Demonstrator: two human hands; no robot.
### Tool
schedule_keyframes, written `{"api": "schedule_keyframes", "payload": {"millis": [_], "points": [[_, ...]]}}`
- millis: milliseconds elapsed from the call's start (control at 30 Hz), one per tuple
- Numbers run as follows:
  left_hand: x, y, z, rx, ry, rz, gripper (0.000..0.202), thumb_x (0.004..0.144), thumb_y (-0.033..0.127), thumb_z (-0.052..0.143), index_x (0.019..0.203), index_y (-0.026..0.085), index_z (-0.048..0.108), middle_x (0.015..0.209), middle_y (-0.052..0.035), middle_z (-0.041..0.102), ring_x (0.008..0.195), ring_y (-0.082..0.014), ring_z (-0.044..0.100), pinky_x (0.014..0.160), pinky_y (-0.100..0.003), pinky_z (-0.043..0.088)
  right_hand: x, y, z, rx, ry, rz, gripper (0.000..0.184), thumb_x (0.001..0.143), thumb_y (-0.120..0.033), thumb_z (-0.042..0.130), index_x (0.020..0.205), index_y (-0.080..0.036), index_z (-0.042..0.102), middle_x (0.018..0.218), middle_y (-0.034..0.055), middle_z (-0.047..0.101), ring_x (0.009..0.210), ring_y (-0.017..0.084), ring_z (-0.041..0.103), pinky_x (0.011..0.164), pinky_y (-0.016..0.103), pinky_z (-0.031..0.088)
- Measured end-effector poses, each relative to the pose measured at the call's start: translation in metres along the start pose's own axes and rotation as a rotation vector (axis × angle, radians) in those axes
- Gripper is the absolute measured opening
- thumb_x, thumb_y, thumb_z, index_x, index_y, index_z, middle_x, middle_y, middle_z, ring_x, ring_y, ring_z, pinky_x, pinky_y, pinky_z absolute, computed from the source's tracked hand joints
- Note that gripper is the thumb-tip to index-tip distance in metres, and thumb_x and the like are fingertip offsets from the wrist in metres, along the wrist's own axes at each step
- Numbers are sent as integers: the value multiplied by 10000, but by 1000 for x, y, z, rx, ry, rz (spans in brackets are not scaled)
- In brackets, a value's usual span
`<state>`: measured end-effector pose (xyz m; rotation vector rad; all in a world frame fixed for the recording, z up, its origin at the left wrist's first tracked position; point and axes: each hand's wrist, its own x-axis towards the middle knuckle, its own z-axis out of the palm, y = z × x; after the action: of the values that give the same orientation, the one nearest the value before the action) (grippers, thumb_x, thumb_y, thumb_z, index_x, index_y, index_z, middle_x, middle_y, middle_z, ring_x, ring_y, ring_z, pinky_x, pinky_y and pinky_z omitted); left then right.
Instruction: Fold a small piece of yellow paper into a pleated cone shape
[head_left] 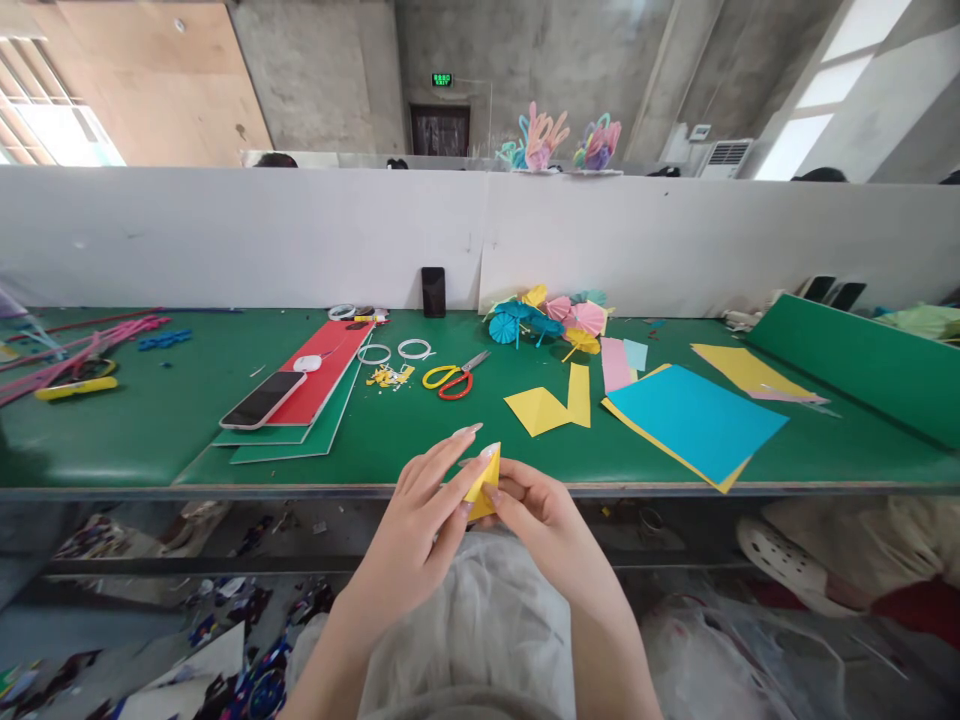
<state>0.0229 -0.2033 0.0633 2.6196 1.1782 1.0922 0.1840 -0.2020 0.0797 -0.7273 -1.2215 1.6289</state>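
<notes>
Between my two hands, just off the table's front edge, is a small folded piece of yellow paper [484, 490] with a pointed top. My left hand [435, 500] pinches it from the left, its fingers lying along the slanted side. From the right, my right hand [529, 505] grips it with the thumb in front and the other fingers behind. Past my hands on the green table lie a creased yellow paper square [537, 410] and a yellow paper strip [579, 395]. Scissors [450, 380] with yellow and red handles rest open to the left of these.
Blue and yellow sheets [697, 420] lie at right, near a green box [862, 370]. Small paper umbrellas [551, 318] cluster by the white partition [300, 235]. At left, a phone [264, 400] rests on red and green boards [330, 370]. A person's shoe [795, 562] shows below right.
</notes>
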Motion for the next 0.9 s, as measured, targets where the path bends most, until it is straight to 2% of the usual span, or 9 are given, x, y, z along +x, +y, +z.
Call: {"api": "schedule_keyframes", "payload": {"millis": [367,467,600,733,800,900], "points": [[2,-1,8,142,99,90,640,833,-9,389,1414,247,306,1452,-118,359,1341,-248,326,1020,-430,338,-1,-5,1,18,-69,-60,297,867,-266,539,1154,-211,597,1055,59,665,978,186,619,858,338,494],[1,0,7,152,86,77,631,835,14,395,1414,247,304,1460,-119,349,1346,-260,318,1023,-449,332,-1,-5,0,-4,-53,-58,280,856,-288,581,1120,-196,604,1018,63,678,958,185,623,839,324,490],[2,3,5,162,33,41,613,844,81,427,1421,237,288,1487,-127,297,1364,-281,280,1040,-480,317,0,-3,1,-12,-3,-22,230,826,-351,632,969,-171,635,890,52,694,831,172,642,766,304,508],[1,10,3,168,-6,-10,614,853,150,495,1421,253,286,1518,-117,221,1389,-293,217,1088,-533,241,2,1,1,-35,86,-17,248,770,-376,688,899,-167,645,803,38,685,771,174,647,728,299,515],[-2,9,1,88,-51,-41,619,852,224,543,1420,270,299,1533,-108,181,1396,-316,190,1087,-554,243,3,2,1,-76,135,-22,273,755,-392,696,901,-164,658,782,39,686,757,181,651,721,304,515],[-7,-1,-5,-324,-126,-66,606,898,381,474,1445,261,243,1522,-133,213,1356,-311,300,1015,-471,403,1,2,-1,-123,99,-9,281,752,-388,697,911,-160,662,757,38,690,733,180,653,696,298,508]]}}
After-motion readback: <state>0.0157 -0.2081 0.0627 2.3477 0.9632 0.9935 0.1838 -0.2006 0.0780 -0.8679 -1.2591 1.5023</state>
